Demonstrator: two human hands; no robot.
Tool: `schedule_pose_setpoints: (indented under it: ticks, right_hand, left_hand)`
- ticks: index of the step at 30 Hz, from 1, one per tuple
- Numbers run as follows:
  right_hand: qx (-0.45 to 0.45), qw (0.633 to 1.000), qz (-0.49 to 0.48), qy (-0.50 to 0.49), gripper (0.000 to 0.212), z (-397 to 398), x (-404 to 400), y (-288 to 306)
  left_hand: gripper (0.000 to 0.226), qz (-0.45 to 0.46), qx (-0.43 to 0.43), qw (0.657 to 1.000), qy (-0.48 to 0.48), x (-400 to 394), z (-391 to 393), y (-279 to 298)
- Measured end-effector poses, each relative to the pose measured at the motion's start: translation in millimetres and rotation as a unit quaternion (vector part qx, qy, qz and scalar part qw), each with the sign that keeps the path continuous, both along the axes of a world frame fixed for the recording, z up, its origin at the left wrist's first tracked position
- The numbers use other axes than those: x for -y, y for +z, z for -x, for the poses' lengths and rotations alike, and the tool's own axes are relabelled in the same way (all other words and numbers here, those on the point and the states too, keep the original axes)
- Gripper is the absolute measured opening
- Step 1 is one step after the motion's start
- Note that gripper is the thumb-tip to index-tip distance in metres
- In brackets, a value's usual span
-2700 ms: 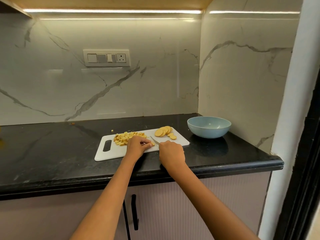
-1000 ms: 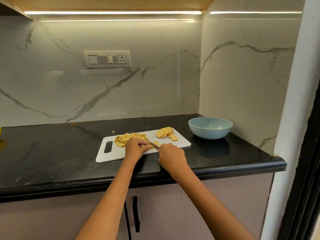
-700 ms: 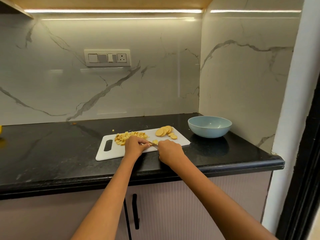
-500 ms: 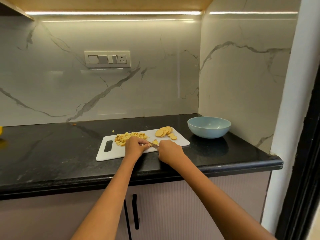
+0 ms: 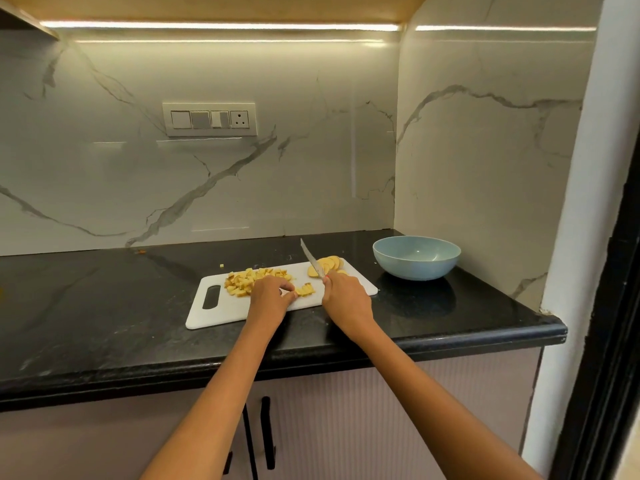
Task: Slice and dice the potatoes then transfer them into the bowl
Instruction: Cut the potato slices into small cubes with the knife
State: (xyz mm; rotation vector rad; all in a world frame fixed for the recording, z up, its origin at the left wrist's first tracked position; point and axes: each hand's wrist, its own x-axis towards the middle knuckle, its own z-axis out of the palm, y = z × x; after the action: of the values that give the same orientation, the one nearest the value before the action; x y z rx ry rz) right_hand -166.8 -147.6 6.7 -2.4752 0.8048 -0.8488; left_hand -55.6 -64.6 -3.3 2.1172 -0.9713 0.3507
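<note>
Right hand (image 5: 346, 296) fingers wrapped round knife handle, handle itself hidden in the fist; knife (image 5: 312, 259) blade lifted off the board, tip angled up and away toward the wall. Left hand (image 5: 270, 294) fingertips pinching/steadying a small row of cut potato strips (image 5: 305, 290) on the white cutting board (image 5: 221, 315), strips lying between the two hands. Just left of that, behind left hand, pile of diced potato (image 5: 244, 280) (one stray cube off the board on the black countertop (image 5: 104, 306)). At far right end of board, fanned potato slices (image 5: 330, 263), round, not yet diced, partly behind the blade. Light blue bowl (image 5: 417, 258) sits on the counter right of the board, near but not touching, looks empty as far as the inside shows.

Progress judgement: slicing seems done, no whole potato visible; dicing roughly half done; strips under hand need cross-cuts, then the slice stack. Transfer to bowl not started.
</note>
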Motion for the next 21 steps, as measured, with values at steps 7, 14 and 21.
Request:
schedule_pose_setpoints:
  ticks: [7, 14, 21]
  right_hand:
    - [0.070, 0.997, 0.029, -0.004, 0.037, -27, 14, 7]
    - [0.085, 0.995, 0.057, 0.012, 0.043, -55, 44, 12]
    - [0.106, 0.992, 0.064, -0.012, 0.044, -62, 63, 16]
  left_hand:
    - [0.030, -0.059, 0.130, 0.987, -0.073, 17, -9, -1]
    - [0.023, -0.178, 0.164, 0.966, -0.096, 22, -37, 4]
    - [0.026, -0.094, 0.149, 0.984, 0.035, 13, -59, 10]
